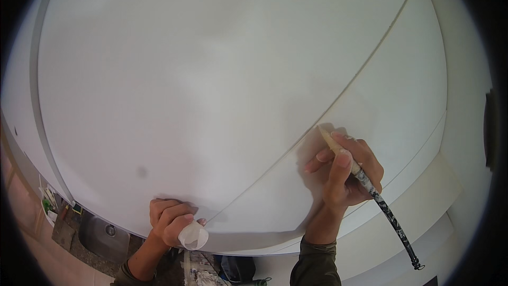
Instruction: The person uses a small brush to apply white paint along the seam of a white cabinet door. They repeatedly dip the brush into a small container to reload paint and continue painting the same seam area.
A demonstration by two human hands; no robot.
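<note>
My right hand (353,171) grips a long paintbrush (387,210) pencil-fashion. Its handle is black and splashed with white paint, and the pale bristles come to a point. The tip rests on or very near a thin dark seam (353,81) running diagonally across a smooth white panel (238,79). Low on that panel, the curled fingers of my left hand (170,218) hold a small white cup-like container (193,236). Its round mouth faces me, and some whitish matter seems to be inside. The seam's lower end passes close to the left fingers.
Beyond the panel's lower edge are a stainless steel sink (105,232), a white container of assorted items (49,210) and a dark bag (238,268). A grey strip (35,87) borders the panel at left. A pale ledge (401,206) projects at lower right.
</note>
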